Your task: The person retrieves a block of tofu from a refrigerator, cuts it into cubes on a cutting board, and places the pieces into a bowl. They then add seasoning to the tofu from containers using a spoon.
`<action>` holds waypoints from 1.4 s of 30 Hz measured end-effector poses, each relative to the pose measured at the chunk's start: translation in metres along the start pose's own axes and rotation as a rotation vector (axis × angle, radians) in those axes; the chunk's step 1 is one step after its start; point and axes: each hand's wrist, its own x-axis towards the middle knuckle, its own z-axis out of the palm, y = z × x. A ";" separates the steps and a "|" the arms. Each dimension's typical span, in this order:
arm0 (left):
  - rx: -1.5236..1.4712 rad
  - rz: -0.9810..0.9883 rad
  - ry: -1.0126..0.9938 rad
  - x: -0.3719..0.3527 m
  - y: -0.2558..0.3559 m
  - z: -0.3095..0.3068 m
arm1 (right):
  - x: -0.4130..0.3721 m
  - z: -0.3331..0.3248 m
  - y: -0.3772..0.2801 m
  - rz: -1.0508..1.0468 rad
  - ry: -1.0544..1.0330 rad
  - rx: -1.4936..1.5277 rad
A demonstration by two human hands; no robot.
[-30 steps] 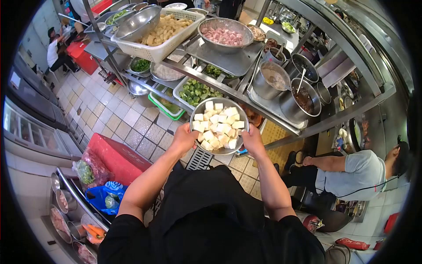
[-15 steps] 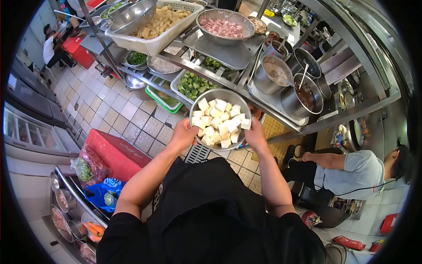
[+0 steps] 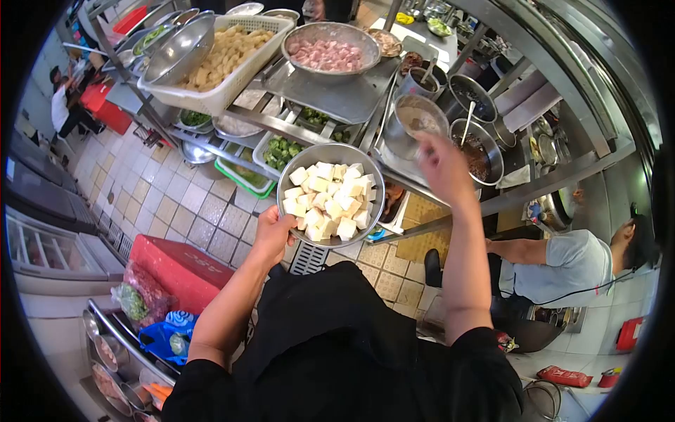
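Note:
My left hand point(image 3: 273, 233) is closed on the near left rim of a round metal bowl point(image 3: 336, 153). White cubes that look like tofu point(image 3: 329, 200) fill it, and it hangs in front of the shelf rack. My right hand point(image 3: 446, 167) is off the bowl, raised over the rack's front edge at the right. It is blurred, in front of a metal pot of pale sauce point(image 3: 402, 141) and beside a pot of dark sauce point(image 3: 493, 172) with a light-handled spoon. Whether its fingers touch or hold anything cannot be made out.
A metal tray point(image 3: 330, 91) on the rack bears a bowl of pink diced meat point(image 3: 330, 55). Left of it stands a white basket point(image 3: 219, 104) of pale yellow chunks. A person in grey point(image 3: 576, 271) works at right. A red box point(image 3: 176, 274) stands at left.
My right hand has let go of the bowl's right side and moved up and right toward the pots. The bowl, held by my left hand alone, has shifted slightly left in view.

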 end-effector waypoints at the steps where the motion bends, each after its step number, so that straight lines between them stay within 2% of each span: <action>1: -0.017 -0.013 -0.002 0.001 0.003 0.003 | 0.028 -0.004 0.023 -0.147 0.151 -0.209; 3: -0.022 0.005 -0.012 0.003 0.007 0.011 | 0.076 -0.003 0.066 -0.095 0.085 -0.619; 4: -0.038 0.007 -0.037 0.002 0.013 0.016 | 0.089 0.003 0.076 -0.091 0.103 -0.626; 6: -0.059 0.010 -0.070 0.005 0.018 0.022 | 0.110 0.014 0.087 0.085 -0.202 -0.763; 8: -0.050 0.014 -0.083 0.005 0.022 0.026 | 0.113 0.019 0.093 0.065 -0.173 -0.764; 11: -0.040 -0.003 -0.083 0.007 0.023 0.030 | 0.119 0.026 0.096 0.099 -0.147 -0.702; 13: -0.033 0.005 -0.051 0.011 0.024 0.033 | 0.122 0.030 0.092 0.119 -0.281 -0.498; 16: -0.019 0.022 -0.046 0.017 0.027 0.040 | 0.122 0.034 0.099 0.220 -0.226 -0.335; 21: -0.005 0.026 -0.047 0.020 0.036 0.046 | 0.117 0.009 0.114 0.146 -0.156 -0.157; 26: 0.011 0.037 -0.035 0.026 0.039 0.053 | 0.081 -0.051 0.054 0.123 -0.162 -0.014; 28: 0.004 0.046 -0.017 0.027 0.038 0.058 | 0.063 -0.056 0.039 0.034 -0.180 0.087; 32: 0.048 0.051 -0.044 0.025 0.042 0.064 | 0.042 -0.059 0.001 -0.003 -0.143 -0.003; 38: 0.070 0.013 -0.096 0.014 0.034 0.075 | 0.035 -0.048 -0.012 0.002 -0.205 0.052; 40: 0.084 0.002 -0.117 0.012 0.031 0.077 | 0.037 -0.029 0.001 -0.104 -0.148 0.177; 42: 0.091 -0.001 -0.130 0.013 0.025 0.078 | 0.031 -0.034 -0.018 -0.052 -0.218 0.185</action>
